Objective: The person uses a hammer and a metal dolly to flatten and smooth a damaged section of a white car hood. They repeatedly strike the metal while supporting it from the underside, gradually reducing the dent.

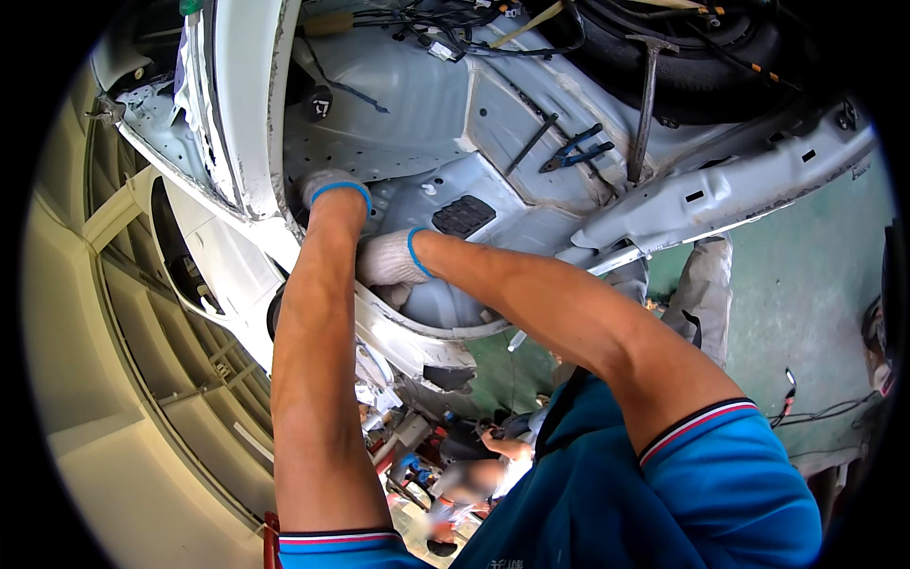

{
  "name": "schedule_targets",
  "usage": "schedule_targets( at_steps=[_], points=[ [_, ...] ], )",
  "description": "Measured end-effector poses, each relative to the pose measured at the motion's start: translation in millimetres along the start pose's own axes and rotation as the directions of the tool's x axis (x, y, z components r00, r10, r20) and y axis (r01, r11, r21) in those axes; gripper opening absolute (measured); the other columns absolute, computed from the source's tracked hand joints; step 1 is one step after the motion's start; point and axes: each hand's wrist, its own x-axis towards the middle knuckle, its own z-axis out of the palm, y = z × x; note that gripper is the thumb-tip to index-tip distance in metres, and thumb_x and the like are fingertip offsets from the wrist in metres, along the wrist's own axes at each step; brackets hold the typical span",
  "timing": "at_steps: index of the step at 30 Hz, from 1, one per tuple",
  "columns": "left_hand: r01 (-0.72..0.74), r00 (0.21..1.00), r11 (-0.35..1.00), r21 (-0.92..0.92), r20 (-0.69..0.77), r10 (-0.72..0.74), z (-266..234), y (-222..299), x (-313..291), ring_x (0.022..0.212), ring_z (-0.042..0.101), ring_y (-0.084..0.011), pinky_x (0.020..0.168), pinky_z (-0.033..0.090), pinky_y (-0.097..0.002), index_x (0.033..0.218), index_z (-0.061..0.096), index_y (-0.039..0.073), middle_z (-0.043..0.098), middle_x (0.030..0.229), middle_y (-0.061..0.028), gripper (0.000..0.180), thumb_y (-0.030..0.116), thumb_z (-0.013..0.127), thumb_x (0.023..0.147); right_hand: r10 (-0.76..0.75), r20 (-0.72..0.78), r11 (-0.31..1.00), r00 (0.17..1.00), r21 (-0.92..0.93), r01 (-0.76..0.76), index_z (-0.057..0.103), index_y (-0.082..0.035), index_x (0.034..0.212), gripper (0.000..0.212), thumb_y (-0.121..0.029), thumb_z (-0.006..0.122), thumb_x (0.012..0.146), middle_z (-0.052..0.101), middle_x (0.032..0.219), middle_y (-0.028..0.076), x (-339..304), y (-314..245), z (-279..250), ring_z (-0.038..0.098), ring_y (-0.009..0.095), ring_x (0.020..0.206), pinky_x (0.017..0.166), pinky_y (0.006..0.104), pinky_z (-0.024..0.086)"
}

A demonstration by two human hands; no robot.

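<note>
Both my hands wear off-white knit gloves with blue cuffs and reach into the rear corner of a stripped, pale car body [370, 133]. My left hand [330, 184] is at the base of the upright body pillar [245, 104]. My right hand [387, 259] lies lower, by the inner edge of the rear corner panel [403, 332]. The fingers of both hands are hidden, so neither their grip nor anything in them shows. Just beyond the right hand, a black slatted vent [463, 216] sits in the sheet metal.
On the body floor lie blue-handled pliers [576, 150], a thin dark bar [533, 143] and a hammer [648, 109]. A tyre [706, 81] and loose wiring [445, 28] are farther in. Another white car [218, 251] stands left. Another person [479, 479] shows below; cables [825, 414] cross the green floor.
</note>
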Motion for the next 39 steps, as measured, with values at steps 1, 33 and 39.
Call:
schedule_targets(
  at_steps=[1,33,39],
  points=[
    [-0.013,1.000,1.000,0.018,0.025,0.012,0.9,-0.7,0.2,0.129,0.066,-0.0344,0.103,0.054,-0.0470,0.131,0.074,0.008,0.067,0.142,-0.0157,0.041,0.022,0.058,0.096,0.015,0.015,1.000,1.000,-0.012,-0.015,0.064,0.003,0.125,0.033,-0.017,0.064,0.099,0.074,0.115,0.023,-0.4,0.2,1.9,0.078,0.031,0.090,0.070,0.0461,0.067],
    [-0.160,0.982,0.971,0.178,-0.076,0.175,22.8,12.1,-44.5,0.124,0.069,-0.0295,0.098,0.052,-0.0461,0.126,0.077,0.009,0.073,0.134,-0.0123,0.035,0.021,0.059,0.098,-0.232,-0.234,0.767,0.944,-0.640,0.030,0.073,-0.001,0.120,0.036,-0.028,0.062,0.100,0.075,0.114,0.024,-26.2,-1.7,20.8,0.076,0.035,0.100,0.082,0.0457,0.060],
    [-0.075,0.996,0.994,0.084,-0.049,0.080,20.2,12.1,-39.6,0.120,0.072,-0.0279,0.095,0.056,-0.0391,0.124,0.078,0.010,0.074,0.132,-0.0119,0.039,0.030,0.058,0.097,-0.459,0.031,0.278,0.888,-0.944,0.176,0.076,-0.006,0.117,0.037,-0.033,0.059,0.096,0.073,0.118,0.025,-16.9,-1.9,12.6,0.072,0.044,0.101,0.091,0.0493,0.056]
  ],
)
